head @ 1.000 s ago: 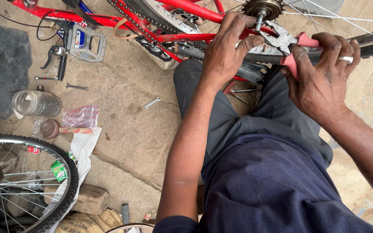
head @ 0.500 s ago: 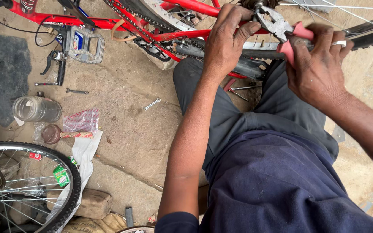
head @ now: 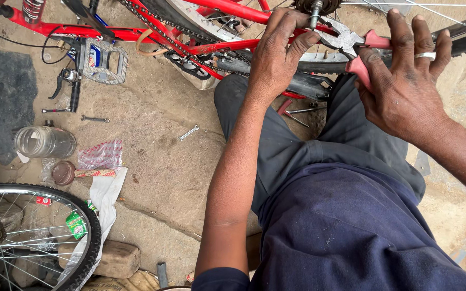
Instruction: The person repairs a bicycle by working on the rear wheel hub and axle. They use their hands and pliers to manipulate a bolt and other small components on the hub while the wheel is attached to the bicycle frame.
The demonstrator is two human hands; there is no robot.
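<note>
Pliers (head: 351,46) (red grips) in right hand (head: 405,89), left hand (head: 276,51) on axle (head: 314,13)

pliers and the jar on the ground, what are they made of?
Pliers in the right hand: jaws look like bare grey steel with a dull sheen; handles seem to be red plastic or rubber sleeves. Jar: see-through and smudged, glass or clear plastic, can't tell which.

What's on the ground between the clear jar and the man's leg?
Head view: a small silver spanner lies on bare dirt between the clear glass jar and the grey-trousered leg.
</note>
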